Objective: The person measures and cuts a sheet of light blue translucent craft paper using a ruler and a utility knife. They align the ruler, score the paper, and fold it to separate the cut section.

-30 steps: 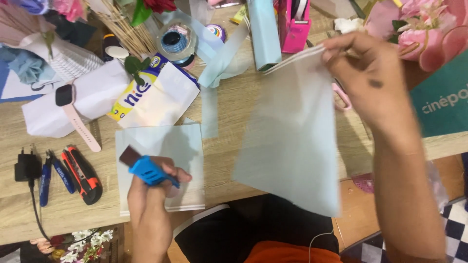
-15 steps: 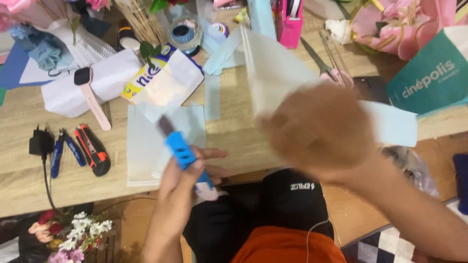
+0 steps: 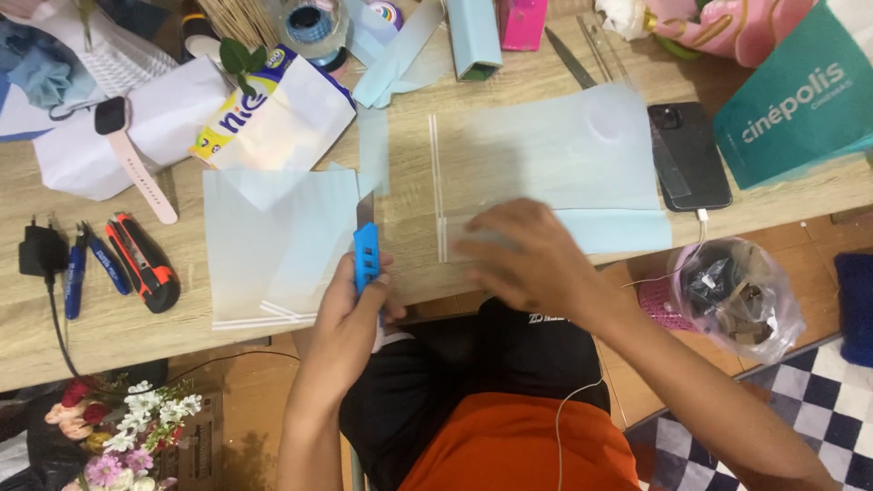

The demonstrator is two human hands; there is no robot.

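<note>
Left hand [image 3: 350,314] fingers grip blue cutter [image 3: 366,255]; right hand [image 3: 523,259] presses pale sheet [image 3: 546,155].

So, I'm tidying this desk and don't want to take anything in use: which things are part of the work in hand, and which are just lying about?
In use:
left hand gripping blue utility knife
right hand pressing pale blue translucent sheet
second pale blue sheet beside the knife

Lying about:
black phone
pink-strapped smartwatch
red-and-black cutter
black charger plug
</note>
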